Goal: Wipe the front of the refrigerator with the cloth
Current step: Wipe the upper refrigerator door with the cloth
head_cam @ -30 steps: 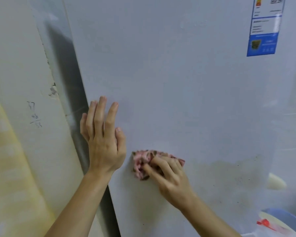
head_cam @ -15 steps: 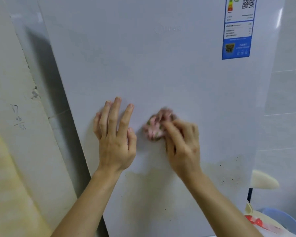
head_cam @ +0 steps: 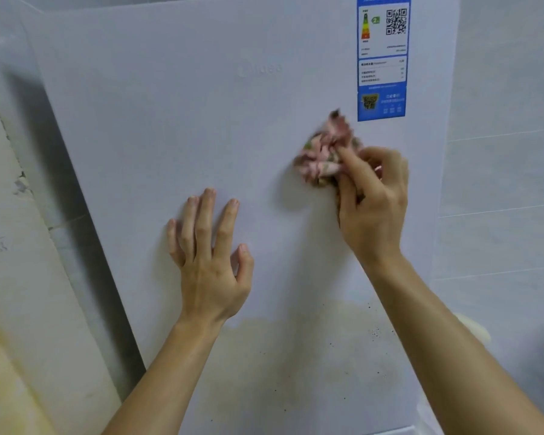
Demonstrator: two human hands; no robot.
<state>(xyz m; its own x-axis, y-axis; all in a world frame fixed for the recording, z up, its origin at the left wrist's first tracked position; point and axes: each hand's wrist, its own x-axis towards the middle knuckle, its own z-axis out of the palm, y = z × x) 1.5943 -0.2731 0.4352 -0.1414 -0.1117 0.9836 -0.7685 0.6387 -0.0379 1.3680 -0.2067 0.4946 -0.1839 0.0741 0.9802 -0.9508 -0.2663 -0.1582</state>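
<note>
Against the white front of the refrigerator, the right hand grips a bunched pink patterned cloth, its fingers curled round the wad and pushing it onto the door. That cloth sits high on the right part of the door, just below and left of the blue energy sticker, near it but not touching; its top edge is blurred. Lower and toward the middle, the left hand lies flat on the door with fingers straight and slightly spread, thumb lifted out to the side, holding nothing. Both hands are apart, bare door between them. Beneath the left wrist the lower door carries a yellowish stain scattered with small dark specks. Beside the refrigerator on the left stands a cream wall with faint pencil marks; pale tiles show on the right
</note>
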